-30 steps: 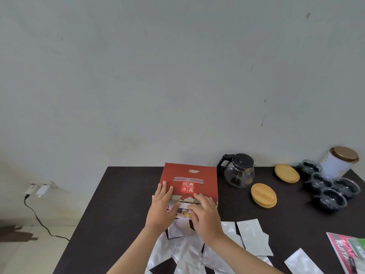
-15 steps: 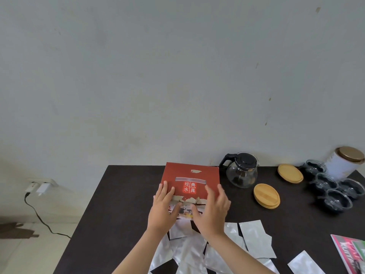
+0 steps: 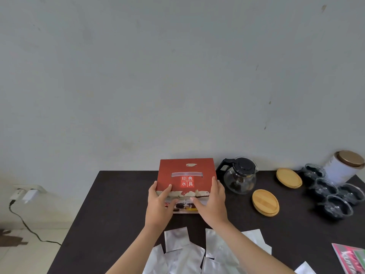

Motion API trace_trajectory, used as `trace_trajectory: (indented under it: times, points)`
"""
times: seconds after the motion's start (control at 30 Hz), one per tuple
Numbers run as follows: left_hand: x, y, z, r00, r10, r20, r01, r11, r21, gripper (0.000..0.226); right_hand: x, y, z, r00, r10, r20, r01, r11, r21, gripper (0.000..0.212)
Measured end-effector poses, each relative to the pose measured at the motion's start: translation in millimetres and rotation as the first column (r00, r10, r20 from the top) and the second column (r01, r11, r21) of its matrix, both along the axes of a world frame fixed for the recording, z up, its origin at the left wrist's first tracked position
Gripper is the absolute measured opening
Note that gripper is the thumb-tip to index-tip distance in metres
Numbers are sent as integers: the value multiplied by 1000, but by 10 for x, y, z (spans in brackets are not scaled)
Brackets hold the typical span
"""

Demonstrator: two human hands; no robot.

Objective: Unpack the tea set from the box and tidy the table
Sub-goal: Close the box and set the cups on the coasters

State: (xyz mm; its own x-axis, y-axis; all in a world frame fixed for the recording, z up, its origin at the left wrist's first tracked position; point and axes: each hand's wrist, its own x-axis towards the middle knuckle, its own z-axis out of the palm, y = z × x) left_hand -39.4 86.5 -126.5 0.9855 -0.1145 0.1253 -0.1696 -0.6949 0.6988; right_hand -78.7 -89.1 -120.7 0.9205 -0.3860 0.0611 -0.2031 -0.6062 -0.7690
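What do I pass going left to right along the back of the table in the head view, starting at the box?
red box → glass teapot → far wooden lid → black-lined glass cups → white canister. The near wooden lid sits forward, between the teapot and the far lid.

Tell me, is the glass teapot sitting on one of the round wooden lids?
No, the glass teapot stands on the bare dark table, apart from both wooden lids to its right.

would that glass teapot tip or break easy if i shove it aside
The glass teapot probably breaks easily: its body is clear glass. It looks unlikely to tip, being wide and rounded low down. Pushed, it may slide on the smooth dark table.
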Motion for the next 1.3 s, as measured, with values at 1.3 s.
trace_trajectory:
  times: [1.3]
  points:
    - [-408,-2466,-534,927,-113,-356,280,843,460,93,-389,-2269,-258,923,-2,-385,-104,962,-254,76]
